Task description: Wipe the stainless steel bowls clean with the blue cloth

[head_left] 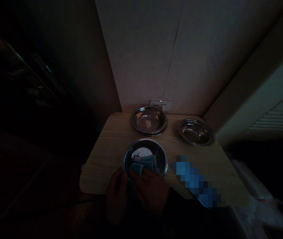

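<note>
A steel bowl (145, 151) stands near the front edge of a small wooden table (106, 146). My left hand (116, 194) grips the bowl's near left rim, fingers curled round it. My right hand (151, 191) presses a blue cloth (143, 165) into the near side of the bowl, fingers closed over the cloth. Both hands are dim in the low light.
A stack of steel bowls (148, 120) sits at the back of the table and a single steel dish (196, 132) at the back right. A wall socket (160, 105) is behind them. A blurred blue patch (196, 181) lies at the right front. The surroundings are dark.
</note>
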Demonstrator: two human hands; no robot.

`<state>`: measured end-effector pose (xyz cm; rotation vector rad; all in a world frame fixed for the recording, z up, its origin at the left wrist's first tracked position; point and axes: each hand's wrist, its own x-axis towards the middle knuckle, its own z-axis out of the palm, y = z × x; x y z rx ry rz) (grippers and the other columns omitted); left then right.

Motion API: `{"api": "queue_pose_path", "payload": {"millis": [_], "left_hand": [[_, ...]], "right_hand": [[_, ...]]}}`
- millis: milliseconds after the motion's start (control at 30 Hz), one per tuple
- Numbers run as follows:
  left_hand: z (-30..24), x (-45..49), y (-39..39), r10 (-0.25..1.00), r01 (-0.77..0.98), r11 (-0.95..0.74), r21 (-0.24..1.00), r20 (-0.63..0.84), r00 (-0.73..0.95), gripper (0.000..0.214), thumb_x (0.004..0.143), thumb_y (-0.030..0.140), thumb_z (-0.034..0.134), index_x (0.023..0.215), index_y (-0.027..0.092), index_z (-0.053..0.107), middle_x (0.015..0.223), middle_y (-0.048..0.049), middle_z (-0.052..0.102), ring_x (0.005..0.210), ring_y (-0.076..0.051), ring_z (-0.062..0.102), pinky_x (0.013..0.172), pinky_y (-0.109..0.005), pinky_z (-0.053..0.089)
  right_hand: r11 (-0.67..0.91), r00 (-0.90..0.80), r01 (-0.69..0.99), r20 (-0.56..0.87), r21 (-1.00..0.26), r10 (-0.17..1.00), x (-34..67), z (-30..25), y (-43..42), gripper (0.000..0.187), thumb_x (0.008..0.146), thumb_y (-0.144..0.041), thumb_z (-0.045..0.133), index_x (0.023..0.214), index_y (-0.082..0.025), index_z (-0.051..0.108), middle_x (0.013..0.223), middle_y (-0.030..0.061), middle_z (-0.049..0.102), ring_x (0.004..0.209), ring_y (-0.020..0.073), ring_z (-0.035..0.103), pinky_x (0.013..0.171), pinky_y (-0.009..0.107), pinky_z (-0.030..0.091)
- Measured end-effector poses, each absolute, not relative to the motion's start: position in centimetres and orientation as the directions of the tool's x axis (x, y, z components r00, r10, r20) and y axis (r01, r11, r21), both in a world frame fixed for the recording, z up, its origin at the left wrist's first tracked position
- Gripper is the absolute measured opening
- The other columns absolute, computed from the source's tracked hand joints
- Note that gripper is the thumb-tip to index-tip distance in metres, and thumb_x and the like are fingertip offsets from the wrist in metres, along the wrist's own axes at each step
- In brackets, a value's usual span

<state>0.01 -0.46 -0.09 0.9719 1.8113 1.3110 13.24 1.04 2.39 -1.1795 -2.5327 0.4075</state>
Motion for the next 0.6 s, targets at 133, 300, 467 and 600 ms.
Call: {"api": "queue_pose_path", "payload": {"millis": [133, 300, 467, 600], "left_hand": [[0.0, -0.3, -0.8, 0.862, 0.196, 0.244, 0.95, -0.12, -0.492, 0.045, 0.074, 0.051, 0.051, 0.1, 0.016, 0.061, 0.105, -0.0109, 0.068, 0.098, -0.025, 0.062, 0.085, -0.037, 0.048], [0.0, -0.1, -0.7, 0.874, 0.219, 0.24, 0.946, -0.112, -0.473, 0.047, 0.076, 0.051, 0.049, 0.104, 0.015, 0.061, 0.111, -0.012, 0.066, 0.103, -0.025, 0.06, 0.088, -0.036, 0.047], [0.1, -0.2, -0.5, 0.922, 0.235, 0.206, 0.95, -0.108, -0.372, 0.049, 0.078, 0.05, 0.047, 0.109, 0.016, 0.062, 0.116, -0.0102, 0.065, 0.109, -0.025, 0.058, 0.091, -0.033, 0.046], [-0.2, -0.5, -0.6, 0.922, 0.248, 0.209, 0.946, -0.106, -0.373, 0.05, 0.08, 0.05, 0.046, 0.114, 0.016, 0.059, 0.122, -0.01, 0.062, 0.115, -0.025, 0.054, 0.098, -0.035, 0.04]], "right_hand": [[0.602, -0.616, 0.692, 0.107, -0.399, 0.78, 13.0, 3.1, 1.3, 0.041, 0.087, -0.024, 0.044, 0.125, -0.012, 0.049, 0.107, 0.0124, 0.065, 0.1, 0.026, 0.056, 0.084, 0.039, 0.045], [0.614, -0.66, 0.712, -0.027, -0.341, 0.751, 15.1, 4.1, 1.3, 0.037, 0.078, -0.024, 0.053, 0.113, -0.015, 0.058, 0.102, 0.012, 0.066, 0.098, 0.0276, 0.055, 0.088, 0.042, 0.041], [0.625, -0.671, 0.688, 0.004, -0.37, 0.741, 14.8, 4.1, 1.8, 0.041, 0.082, -0.026, 0.049, 0.122, -0.016, 0.053, 0.11, 0.011, 0.064, 0.108, 0.0269, 0.051, 0.093, 0.042, 0.039], [0.623, -0.648, 0.685, 0.075, -0.377, 0.758, 13.3, 3.6, 2.8, 0.042, 0.087, -0.027, 0.044, 0.127, -0.015, 0.049, 0.115, 0.0113, 0.062, 0.114, 0.0272, 0.047, 0.096, 0.043, 0.037]]}}
